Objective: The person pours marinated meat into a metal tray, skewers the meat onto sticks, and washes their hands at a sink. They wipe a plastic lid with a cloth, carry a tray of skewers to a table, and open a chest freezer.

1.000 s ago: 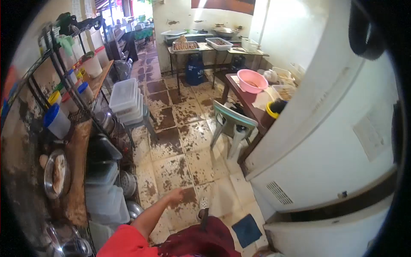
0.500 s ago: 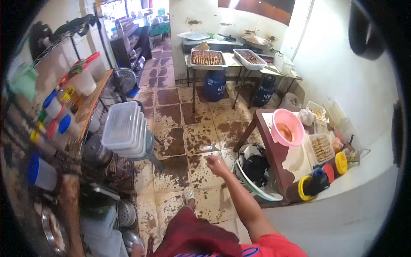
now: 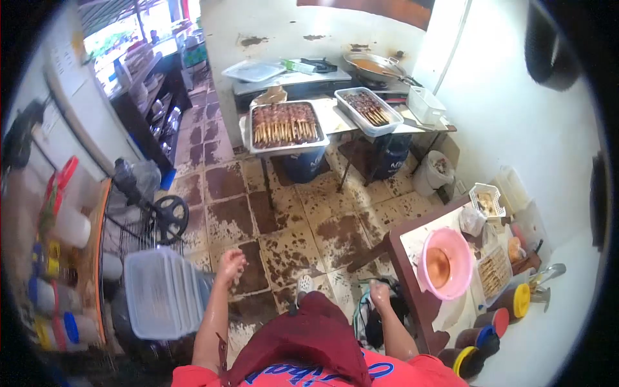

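My left hand [image 3: 232,267] is held out over the tiled floor with its fingers loosely bent and apart, holding nothing. It is nearest to the stacked clear plastic containers [image 3: 158,293]. On the other side, my right hand [image 3: 380,295] hangs in front of the chair with dark things on it [image 3: 387,322], left of the brown table [image 3: 412,303]; its fingers are too small and blurred to make out. A pink basin [image 3: 445,263] with brownish liquid stands on that table. Ahead, a metal tray of skewers [image 3: 285,126] and a plastic tub of skewers [image 3: 369,111] rest on a bench.
A wide pan [image 3: 374,66] and a flat stove [image 3: 290,80] stand along the back wall. Blue gas cylinders [image 3: 304,166] are under the bench. Lidded jars [image 3: 516,302] line the right table's edge. A shelf with containers [image 3: 100,258] runs along the left.
The view has moved forward, bringing the skewer trays and pink basin closer. My left hand has come into full view, and my right hand has dropped from mid-floor to beside the right table.
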`<act>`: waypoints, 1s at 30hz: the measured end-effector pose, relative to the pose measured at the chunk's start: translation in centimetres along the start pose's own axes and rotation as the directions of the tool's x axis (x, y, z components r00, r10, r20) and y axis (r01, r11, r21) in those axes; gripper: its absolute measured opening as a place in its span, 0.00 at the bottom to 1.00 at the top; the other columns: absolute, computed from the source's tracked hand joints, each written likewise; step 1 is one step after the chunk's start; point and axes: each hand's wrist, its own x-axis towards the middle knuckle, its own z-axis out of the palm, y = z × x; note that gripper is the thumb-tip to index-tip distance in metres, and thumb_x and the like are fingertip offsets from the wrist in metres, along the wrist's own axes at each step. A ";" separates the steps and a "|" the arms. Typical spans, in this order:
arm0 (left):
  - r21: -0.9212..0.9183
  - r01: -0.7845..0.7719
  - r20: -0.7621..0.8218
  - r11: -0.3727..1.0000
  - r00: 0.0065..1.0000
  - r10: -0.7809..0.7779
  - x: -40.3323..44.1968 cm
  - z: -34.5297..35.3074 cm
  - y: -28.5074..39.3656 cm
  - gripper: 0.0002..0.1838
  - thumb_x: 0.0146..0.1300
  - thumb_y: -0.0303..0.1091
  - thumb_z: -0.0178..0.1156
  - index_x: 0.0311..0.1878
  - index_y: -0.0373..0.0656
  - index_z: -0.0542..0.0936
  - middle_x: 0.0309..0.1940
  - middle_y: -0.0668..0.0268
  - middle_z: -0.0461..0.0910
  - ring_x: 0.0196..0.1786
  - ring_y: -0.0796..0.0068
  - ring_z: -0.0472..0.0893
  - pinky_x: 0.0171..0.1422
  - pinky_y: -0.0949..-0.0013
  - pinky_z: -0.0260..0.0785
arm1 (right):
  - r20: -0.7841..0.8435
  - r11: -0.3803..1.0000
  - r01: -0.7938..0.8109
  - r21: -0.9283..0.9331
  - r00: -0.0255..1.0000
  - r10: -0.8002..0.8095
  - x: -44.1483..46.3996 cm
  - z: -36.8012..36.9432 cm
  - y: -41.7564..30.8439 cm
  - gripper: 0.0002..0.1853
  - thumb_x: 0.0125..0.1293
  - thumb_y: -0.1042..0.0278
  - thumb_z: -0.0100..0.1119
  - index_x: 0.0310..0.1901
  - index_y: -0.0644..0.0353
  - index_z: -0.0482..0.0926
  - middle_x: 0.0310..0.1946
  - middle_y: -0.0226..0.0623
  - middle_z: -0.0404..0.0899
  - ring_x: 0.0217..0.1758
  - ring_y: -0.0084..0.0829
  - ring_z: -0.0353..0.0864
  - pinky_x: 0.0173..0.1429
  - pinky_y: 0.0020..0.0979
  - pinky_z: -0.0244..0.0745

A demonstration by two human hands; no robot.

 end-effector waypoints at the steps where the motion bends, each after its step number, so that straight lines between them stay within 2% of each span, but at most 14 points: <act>1: -0.054 -0.004 0.052 0.999 0.999 0.007 3.2 1.2 3.5 0.12 0.60 0.27 0.56 0.48 0.39 0.73 0.36 0.63 0.79 0.36 0.73 0.80 0.39 0.74 0.73 | 0.028 0.995 -0.096 -0.017 0.995 0.096 2.2 -0.2 -1.3 0.25 0.53 0.47 0.60 0.26 0.68 0.80 0.22 0.53 0.78 0.29 0.44 0.80 0.37 0.41 0.72; 5: -0.212 -0.101 0.150 0.972 0.980 0.134 14.3 3.8 15.6 0.14 0.61 0.27 0.56 0.50 0.38 0.71 0.40 0.60 0.78 0.42 0.71 0.80 0.43 0.72 0.74 | 0.425 0.978 0.027 -0.207 0.903 0.066 12.0 1.2 -7.1 0.24 0.53 0.49 0.63 0.31 0.70 0.80 0.27 0.51 0.80 0.34 0.44 0.81 0.41 0.41 0.73; 8: -0.259 -0.124 0.120 0.958 0.980 0.160 23.0 5.5 24.7 0.12 0.62 0.26 0.55 0.48 0.36 0.70 0.40 0.58 0.78 0.42 0.70 0.80 0.44 0.71 0.75 | 0.454 0.982 0.045 -0.185 0.890 0.044 18.7 2.7 -10.5 0.22 0.53 0.53 0.63 0.33 0.70 0.80 0.28 0.50 0.81 0.35 0.42 0.82 0.41 0.39 0.74; 9: -0.306 -0.123 0.118 0.944 0.979 0.166 27.2 5.8 26.8 0.11 0.62 0.26 0.55 0.48 0.36 0.70 0.39 0.58 0.78 0.42 0.69 0.80 0.44 0.71 0.76 | 0.366 0.961 0.189 -0.202 0.925 -0.105 20.3 2.5 -11.7 0.20 0.54 0.55 0.62 0.34 0.68 0.81 0.26 0.48 0.81 0.33 0.38 0.82 0.39 0.37 0.74; 14: -0.367 -0.186 0.112 0.911 0.964 0.242 52.8 6.5 34.6 0.11 0.59 0.29 0.60 0.43 0.38 0.73 0.35 0.59 0.78 0.40 0.69 0.80 0.42 0.70 0.76 | 0.203 1.000 -0.007 -0.023 0.979 0.012 28.2 2.0 -10.8 0.16 0.56 0.58 0.58 0.34 0.65 0.81 0.22 0.43 0.80 0.24 0.34 0.80 0.32 0.36 0.74; 16: -0.510 -0.211 -0.127 0.834 0.977 0.170 63.9 6.8 35.3 0.15 0.56 0.33 0.65 0.42 0.37 0.74 0.33 0.60 0.77 0.37 0.68 0.79 0.42 0.67 0.74 | 0.339 0.941 -0.335 -0.045 0.881 0.330 28.3 0.3 -11.7 0.13 0.55 0.62 0.59 0.31 0.66 0.81 0.18 0.41 0.79 0.20 0.32 0.79 0.25 0.34 0.72; 17: -0.556 -0.200 -0.171 0.807 0.977 0.124 66.8 7.6 36.6 0.24 0.56 0.36 0.64 0.51 0.34 0.69 0.47 0.52 0.70 0.49 0.58 0.72 0.55 0.60 0.66 | 0.203 0.936 -0.328 0.128 0.932 0.299 27.5 1.2 -9.7 0.10 0.55 0.66 0.58 0.28 0.67 0.80 0.14 0.39 0.76 0.17 0.30 0.77 0.20 0.32 0.70; 18: -0.603 -0.184 -0.216 0.776 0.974 0.063 69.2 8.4 37.6 0.33 0.57 0.40 0.64 0.60 0.30 0.64 0.60 0.43 0.63 0.62 0.49 0.65 0.67 0.52 0.58 | 0.201 0.954 -0.299 0.006 0.935 0.292 27.3 2.4 -6.6 0.09 0.54 0.69 0.56 0.27 0.66 0.80 0.14 0.39 0.76 0.15 0.28 0.76 0.19 0.32 0.70; 19: -0.573 -0.152 -0.251 0.805 0.968 0.003 75.4 8.1 36.7 0.30 0.59 0.42 0.62 0.58 0.31 0.65 0.55 0.46 0.68 0.59 0.52 0.68 0.66 0.53 0.60 | 0.199 0.957 -0.266 -0.117 0.938 0.285 27.0 3.5 -3.7 0.08 0.54 0.71 0.55 0.26 0.66 0.80 0.14 0.40 0.76 0.14 0.27 0.75 0.18 0.31 0.70; 21: -0.692 -0.125 -0.160 0.711 0.987 0.017 78.1 9.7 37.3 0.19 0.61 0.39 0.59 0.48 0.35 0.70 0.41 0.56 0.72 0.42 0.61 0.71 0.47 0.62 0.66 | 0.356 0.908 -0.419 0.011 0.850 0.388 24.9 0.2 -9.7 0.08 0.54 0.70 0.56 0.24 0.66 0.80 0.13 0.39 0.77 0.14 0.28 0.76 0.20 0.32 0.71; 22: -0.745 -0.117 -0.124 0.656 0.992 0.036 78.7 10.4 38.2 0.14 0.62 0.38 0.58 0.43 0.38 0.72 0.34 0.62 0.74 0.33 0.66 0.72 0.37 0.66 0.69 | 0.380 0.880 -0.472 -0.055 0.805 0.456 24.4 0.8 -8.9 0.09 0.52 0.69 0.61 0.27 0.68 0.79 0.22 0.43 0.80 0.26 0.32 0.80 0.35 0.34 0.75; 23: -0.726 -0.093 -0.101 0.682 0.995 0.028 78.8 11.3 39.5 0.11 0.61 0.34 0.57 0.41 0.37 0.73 0.30 0.60 0.74 0.28 0.65 0.73 0.31 0.66 0.69 | 0.394 0.866 -0.492 -0.095 0.780 0.486 25.2 1.1 -9.4 0.09 0.53 0.69 0.61 0.28 0.68 0.79 0.22 0.42 0.79 0.25 0.31 0.80 0.34 0.32 0.74; 26: -0.660 -0.165 -0.196 0.733 0.980 0.043 80.0 12.4 40.8 0.08 0.57 0.27 0.57 0.37 0.33 0.73 0.30 0.55 0.74 0.31 0.60 0.76 0.32 0.60 0.73 | 0.443 0.913 -0.398 -0.094 0.805 0.396 31.8 0.2 -13.9 0.09 0.56 0.68 0.58 0.29 0.66 0.78 0.23 0.40 0.79 0.25 0.28 0.78 0.32 0.29 0.72; 30: -0.759 -0.216 -0.177 0.614 0.976 0.124 73.1 11.6 42.1 0.04 0.55 0.23 0.56 0.32 0.33 0.73 0.29 0.56 0.75 0.30 0.60 0.78 0.35 0.56 0.75 | 0.614 0.995 -0.095 -0.010 0.785 0.082 40.7 -3.2 -26.5 0.09 0.60 0.66 0.55 0.31 0.63 0.78 0.24 0.37 0.78 0.24 0.24 0.75 0.29 0.25 0.69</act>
